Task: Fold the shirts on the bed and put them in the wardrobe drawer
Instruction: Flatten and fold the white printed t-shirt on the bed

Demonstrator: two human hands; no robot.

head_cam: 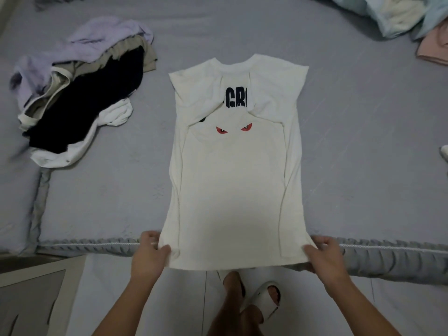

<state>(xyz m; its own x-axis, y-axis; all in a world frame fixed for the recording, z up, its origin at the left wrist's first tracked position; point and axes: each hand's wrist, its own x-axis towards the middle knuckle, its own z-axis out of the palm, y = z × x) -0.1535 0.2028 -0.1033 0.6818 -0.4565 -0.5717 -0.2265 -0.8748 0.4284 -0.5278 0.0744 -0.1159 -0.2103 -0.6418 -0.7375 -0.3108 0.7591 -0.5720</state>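
Observation:
A white T-shirt (232,180) with black letters and two red eyes lies flat on the grey bed (351,141), collar away from me. Both sleeves and sides are folded inward, so it forms a long narrow strip. Its hem hangs slightly over the bed's near edge. My left hand (150,253) pinches the hem's left corner, thumb on top. My right hand (324,255) pinches the hem's right corner the same way.
A heap of unfolded clothes (80,93), lilac, beige, black and white, lies on the bed at the left. More light-blue and pink fabric (407,18) is bunched at the far right corner. My feet in white slippers (264,299) stand on the floor below the bed edge.

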